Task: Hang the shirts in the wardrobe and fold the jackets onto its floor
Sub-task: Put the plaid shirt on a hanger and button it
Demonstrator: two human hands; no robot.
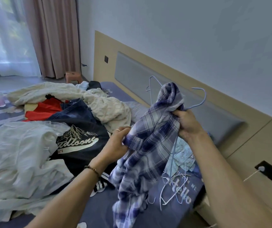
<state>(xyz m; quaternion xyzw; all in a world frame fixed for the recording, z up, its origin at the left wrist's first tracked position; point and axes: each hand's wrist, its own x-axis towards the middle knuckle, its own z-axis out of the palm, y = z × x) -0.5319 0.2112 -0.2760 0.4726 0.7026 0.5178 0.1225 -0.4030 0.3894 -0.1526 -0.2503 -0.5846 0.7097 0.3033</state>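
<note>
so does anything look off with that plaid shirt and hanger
Yes: the plaid shirt is bunched over the blue hanger, not spread on it. The right hand grips both; the left hand pinches the cloth.

Hangers (173, 191) on bed (148, 214) — perhaps tangled

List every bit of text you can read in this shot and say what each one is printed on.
"Hello": large white letters on the blue bedsheet, partly covered by the hangers.
Small line above it: too blurred to read.
"Smile", roughly: on the blue pillow, too small to be sure.
Script word under a mountain graphic on the black shirt: stylised, not clearly legible.
</note>
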